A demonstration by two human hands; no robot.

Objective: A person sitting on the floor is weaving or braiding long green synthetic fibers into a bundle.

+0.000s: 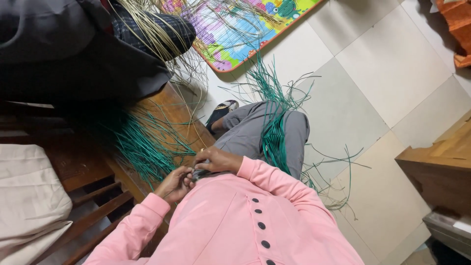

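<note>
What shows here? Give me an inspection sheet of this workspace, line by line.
Surface: wooden bench, pale tiled floor.
Job's things: green strips on the bench, more across the grey-trousered lap.
Clutter: tan straw bundle, cream cushion.
Grip: left hand and right hand pinch strip ends together.
Cables: nothing seen.
Surroundings: colourful play mat, wooden furniture.
</note>
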